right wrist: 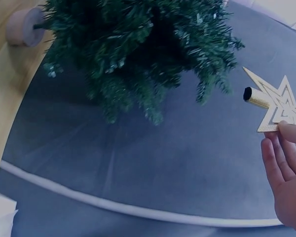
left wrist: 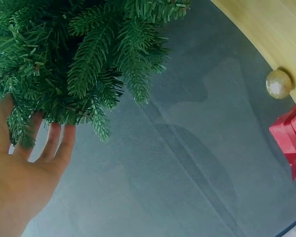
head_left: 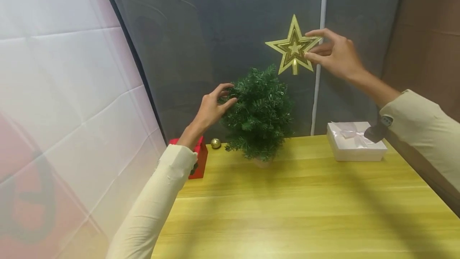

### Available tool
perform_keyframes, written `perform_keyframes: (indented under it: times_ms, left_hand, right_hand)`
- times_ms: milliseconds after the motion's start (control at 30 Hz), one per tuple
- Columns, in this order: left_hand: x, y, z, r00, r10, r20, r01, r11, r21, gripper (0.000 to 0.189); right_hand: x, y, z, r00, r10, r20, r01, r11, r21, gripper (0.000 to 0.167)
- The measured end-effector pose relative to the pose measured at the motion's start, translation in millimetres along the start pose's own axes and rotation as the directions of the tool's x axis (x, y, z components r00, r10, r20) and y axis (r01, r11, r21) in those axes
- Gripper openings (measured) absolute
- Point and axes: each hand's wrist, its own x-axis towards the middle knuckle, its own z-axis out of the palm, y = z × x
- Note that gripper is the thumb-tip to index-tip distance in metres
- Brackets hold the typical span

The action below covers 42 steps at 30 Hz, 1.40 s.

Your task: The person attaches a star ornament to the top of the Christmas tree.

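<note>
A small green artificial Christmas tree [head_left: 260, 111] stands on a round base at the back of the table. My right hand [head_left: 339, 53] pinches a gold star tree topper [head_left: 294, 47] by its right side, upright above and right of the treetop. In the right wrist view the hollow tube [right wrist: 256, 97] of the star points toward the tree. My left hand [head_left: 212, 109] is at the tree's upper left side, thumb and fingers spread around the branch tips. In the left wrist view those fingers [left wrist: 49, 143] reach in among the needles [left wrist: 84, 74], which partly hide the fingertips.
Left of the tree, a gold ball ornament [head_left: 215, 143] lies near the table's back edge beside a red gift box [head_left: 201, 163], partly hidden by my left arm. A white box with a ribbon bow [head_left: 359, 147] sits at the back right. Dark fabric [head_left: 223, 19] hangs behind.
</note>
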Motion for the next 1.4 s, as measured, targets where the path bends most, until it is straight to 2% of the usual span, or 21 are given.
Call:
perform_keyframes:
  times_ms: [200, 533, 867, 1400]
  left_hand:
    - [-0.6, -0.3, 0.4, 1.0, -0.001, -0.001, 0.001, 1.0, 0.009, 0.05]
    - [1.0, 4.0, 3.6, 1.0, 0.004, -0.006, -0.004, 1.0, -0.003, 0.05]
    - [1.3, 8.4, 6.8, 1.0, -0.009, -0.002, 0.009, 1.0, -0.009, 0.049]
    - [0.6, 11.4, 5.6, 1.0, -0.017, -0.001, 0.017, 1.0, -0.012, 0.049]
  right_hand:
    - [14.0, -14, 14, 1.0, -0.006, -0.003, 0.007, 0.998, 0.068, 0.052]
    - [30.7, -30, 40, 0.999, -0.037, -0.028, 0.04, 0.994, 0.105, 0.047]
    - [37.5, -42, 59, 0.998, -0.041, -0.041, 0.046, 0.991, 0.122, 0.043]
    - [44.2, -47, 84, 0.998, -0.04, -0.053, 0.047, 0.989, 0.14, 0.039]
